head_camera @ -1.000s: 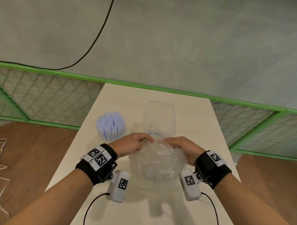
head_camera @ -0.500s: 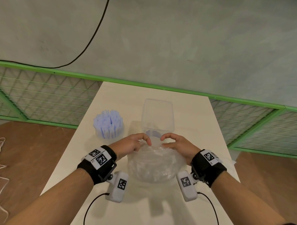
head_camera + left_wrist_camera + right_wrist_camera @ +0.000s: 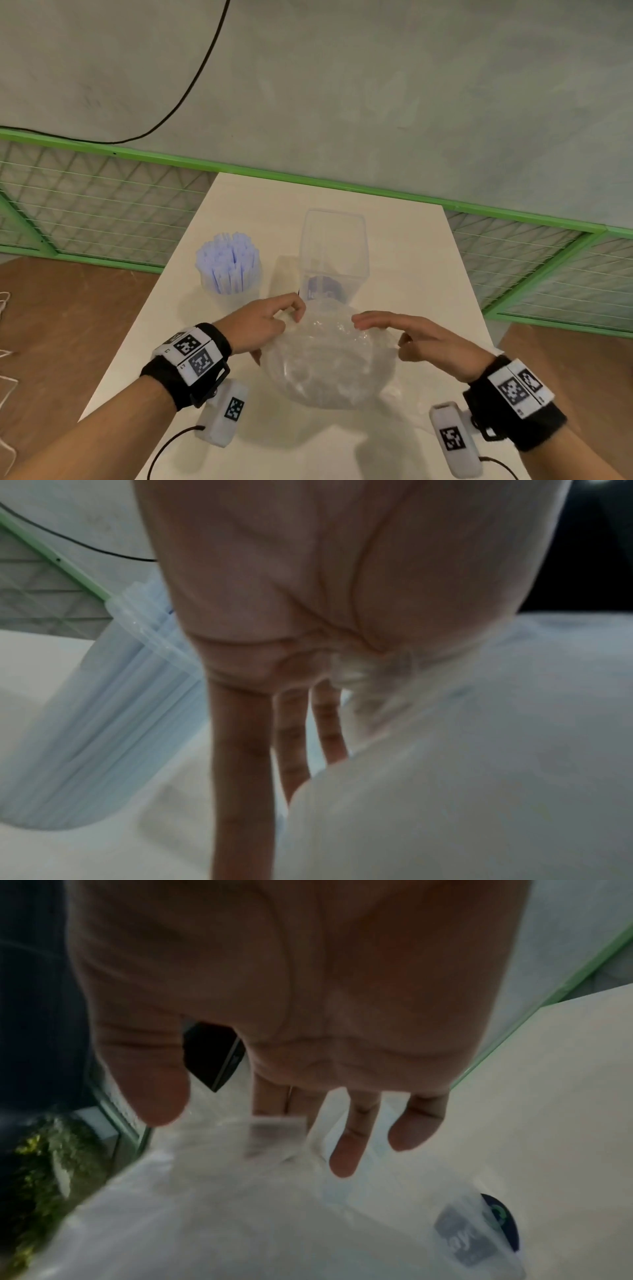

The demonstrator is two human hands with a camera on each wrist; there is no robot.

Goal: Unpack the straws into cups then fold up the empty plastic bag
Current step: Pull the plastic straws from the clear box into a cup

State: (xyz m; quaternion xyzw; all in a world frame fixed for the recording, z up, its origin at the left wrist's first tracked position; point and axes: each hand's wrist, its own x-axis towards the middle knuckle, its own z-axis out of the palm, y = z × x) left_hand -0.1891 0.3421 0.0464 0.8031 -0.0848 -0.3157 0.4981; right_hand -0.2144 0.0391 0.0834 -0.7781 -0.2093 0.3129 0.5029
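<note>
Plastic bag [image 3: 329, 363] being flattened for folding on the desk [image 3: 411, 274].
Left hand [image 3: 263, 325] pinches its far edge; right hand [image 3: 411, 337] hovers, fingers [image 3: 373, 320] spread. Pressing air out first should help; straws [image 3: 229, 263] stand in a cup nearby.

A staged recording space, not a home: a plain cream desk [image 3: 404, 240] against a bare grey plastered wall [image 3: 376, 85], green-framed wire mesh panels [image 3: 102, 205], brown wooden floor [image 3: 61, 325], loose black cable [image 3: 191, 85].
</note>
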